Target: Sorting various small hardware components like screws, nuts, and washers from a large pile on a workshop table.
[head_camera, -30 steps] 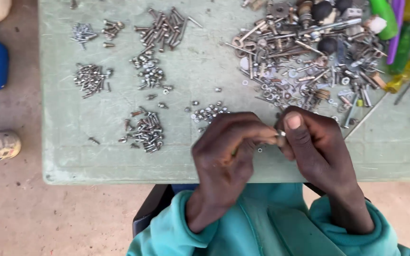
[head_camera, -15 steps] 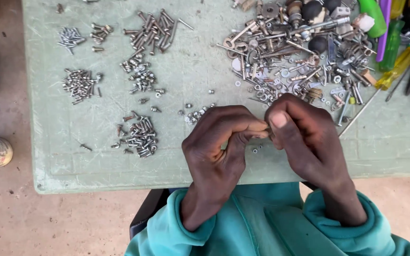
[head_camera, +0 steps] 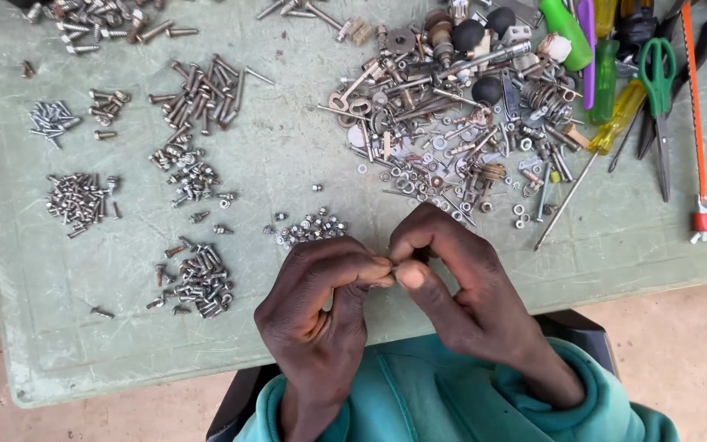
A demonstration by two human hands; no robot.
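Fingertips meeting over scratched green plastic table (head_camera: 288,164).
Left hand (head_camera: 321,307) and right hand (head_camera: 460,282) are pinching one tiny, mostly hidden metal piece (head_camera: 397,264) between them.

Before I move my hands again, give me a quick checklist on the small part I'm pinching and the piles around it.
1. Small part pinched between left hand and right hand: ok, though the part itself is hidden.
2. Grip of both hands shut at the fingertips: ok.
3. Small pile of silver nuts just beyond the hands, apart from them: ok.
4. Sorted heap of silver screws kept separate: ok.
5. Mixed heap of metal hardware sorted: not ok.
6. Part's type: cannot tell.
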